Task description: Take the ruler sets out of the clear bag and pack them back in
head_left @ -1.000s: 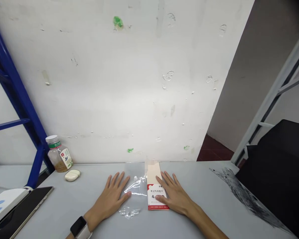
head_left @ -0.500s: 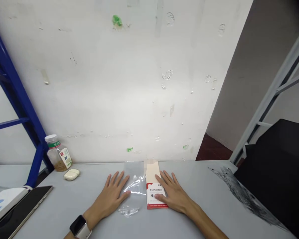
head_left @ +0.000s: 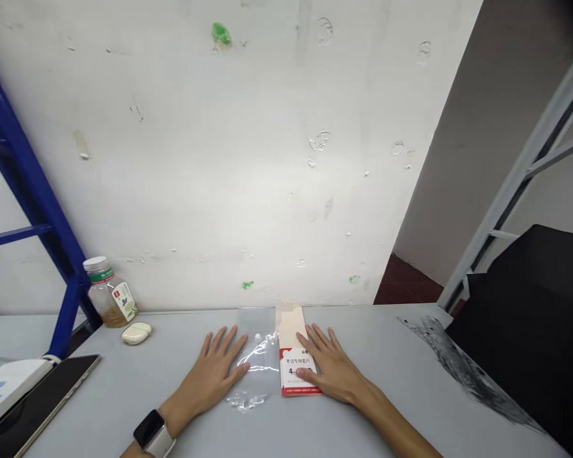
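Observation:
My left hand [head_left: 217, 364] lies flat on the grey table with its fingers spread, wearing a smartwatch [head_left: 153, 432] at the wrist. Its thumb and fingertips rest at the left edge of a clear plastic pouch [head_left: 262, 356], which has a small white snap button and a crumpled lower end. Just right of the pouch is a printed card packet [head_left: 292, 331], cream at the top, white and red with Chinese lettering below. My right hand [head_left: 337, 369], also flat and spread, has its thumb and index finger over the packet's right side. Neither hand grips anything.
At the left stand a jar with a white lid [head_left: 109, 292] and a cream oval case [head_left: 136, 333]. A phone [head_left: 42, 401] leans against a white box [head_left: 9, 388]. Blue metal frame [head_left: 42, 184] rises at left; black material [head_left: 535, 318] covers the right. A wall backs the table.
The view has shifted slightly. Both hands, the pouch and the packet keep their places on the table.

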A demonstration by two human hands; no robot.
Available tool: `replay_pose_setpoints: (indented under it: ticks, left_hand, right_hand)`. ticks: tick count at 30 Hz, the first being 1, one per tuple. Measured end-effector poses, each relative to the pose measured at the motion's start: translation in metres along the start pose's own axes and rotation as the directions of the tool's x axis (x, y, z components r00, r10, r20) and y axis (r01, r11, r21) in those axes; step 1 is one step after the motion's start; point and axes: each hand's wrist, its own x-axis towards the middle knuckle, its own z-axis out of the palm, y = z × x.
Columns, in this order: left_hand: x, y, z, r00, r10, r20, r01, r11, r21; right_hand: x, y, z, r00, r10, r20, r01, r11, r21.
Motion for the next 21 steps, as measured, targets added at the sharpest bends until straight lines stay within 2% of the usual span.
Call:
replay_pose_setpoints:
  ticks: [21]
  left_hand:
    - [0.0010, 0.0053, -0.0073, 0.997, -0.032, 0.075, 0.031, 0.999, 0.016]
  right_hand:
    - [-0.0001, -0.0001, 0.0003, 1.000, 0.008, 0.000, -0.008, 1.000, 0.011]
